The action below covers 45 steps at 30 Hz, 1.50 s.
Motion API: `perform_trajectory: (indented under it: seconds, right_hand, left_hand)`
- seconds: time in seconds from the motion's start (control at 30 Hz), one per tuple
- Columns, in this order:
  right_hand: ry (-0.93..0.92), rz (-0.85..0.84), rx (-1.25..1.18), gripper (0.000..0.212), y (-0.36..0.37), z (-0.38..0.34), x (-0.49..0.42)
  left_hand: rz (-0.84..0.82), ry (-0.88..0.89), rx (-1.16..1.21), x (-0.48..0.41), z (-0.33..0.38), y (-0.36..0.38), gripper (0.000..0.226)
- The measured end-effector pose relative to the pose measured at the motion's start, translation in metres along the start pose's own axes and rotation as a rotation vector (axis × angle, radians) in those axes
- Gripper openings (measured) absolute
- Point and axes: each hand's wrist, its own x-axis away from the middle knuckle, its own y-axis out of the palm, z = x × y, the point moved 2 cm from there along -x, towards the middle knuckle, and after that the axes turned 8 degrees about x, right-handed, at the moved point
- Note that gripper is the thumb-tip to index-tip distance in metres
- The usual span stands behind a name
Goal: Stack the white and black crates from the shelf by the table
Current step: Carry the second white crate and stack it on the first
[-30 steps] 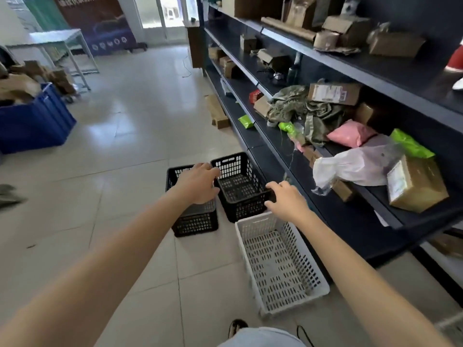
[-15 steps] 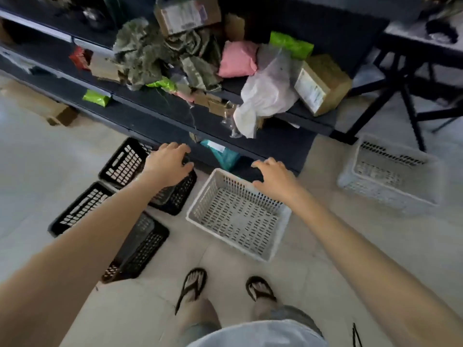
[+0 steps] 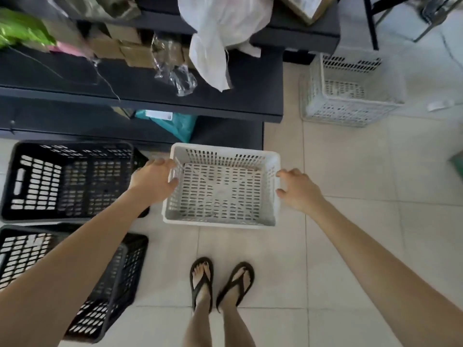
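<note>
The left hand has come off the black crate it was resting on half a second ago and now grips the left wall of the white crate, fingers over the rim and thumb inside. The right hand has slid from that crate's far corner to its right wall. Its fingertips and thumb are curled against the edge, though I cannot tell whether the grip has closed. The white crate has also turned: it lay askew to the shelf a moment back and now sits square in front of the person's feet, just off the shelf's bottom ledge (resting on the floor or barely raised, the view does not settle it). In my judgement, one hand on each short side marks the start of a lift, so this crate looks to be the one chosen to move first. By count there are four crates in view. Two are white: the one between the hands, and the second white crate standing well apart to the right by the table legs. Two are black: the upper black crate just left of the gripped one, and the lower black crate under the left forearm. None is stacked yet.
</note>
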Motion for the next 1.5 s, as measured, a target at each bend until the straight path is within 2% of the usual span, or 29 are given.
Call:
perform_trajectory:
  seconds: [0.2,0.43,0.63,0.8,0.93,1.07,1.23,1.37,1.5]
  right_hand:
    - [0.076,-0.081,-0.024,0.05,0.111,0.007,-0.068]
    - [0.203,-0.16,-0.017,0.051,0.226,0.04,-0.137]
    - [0.233,-0.197,-0.03,0.059,0.269,0.067,-0.168]
    - [0.234,-0.198,-0.211,0.068,0.287,0.073,-0.19]
    - [0.306,-0.082,-0.375,0.072,0.291,0.073,-0.198]
    - [0.348,-0.049,-0.368,0.076,0.288,0.078,-0.196]
    - [0.424,-0.069,-0.199,0.047,0.292,0.101,-0.182]
    - [0.419,-0.144,-0.175,0.025,0.298,0.132,-0.157]
    - [0.444,-0.245,-0.184,0.022,0.299,0.161,-0.113]
  left_hand:
    - [-0.116,-0.004,-0.079,-0.07,-0.048,0.111,0.049]
    - [-0.146,-0.065,-0.055,-0.135,-0.113,0.229,0.058]
    - [-0.043,-0.098,0.067,-0.167,-0.137,0.275,0.061]
    - [0.063,-0.238,0.25,-0.189,-0.139,0.285,0.06]
    - [0.095,-0.311,0.266,-0.197,-0.135,0.277,0.055]
    - [0.112,-0.428,0.294,-0.193,-0.138,0.274,0.06]
    - [-0.032,-0.519,0.08,-0.169,-0.132,0.28,0.049]
    - [-0.176,-0.474,-0.004,-0.145,-0.119,0.272,0.047]
    - [-0.236,-0.411,-0.04,-0.111,-0.081,0.262,0.043]
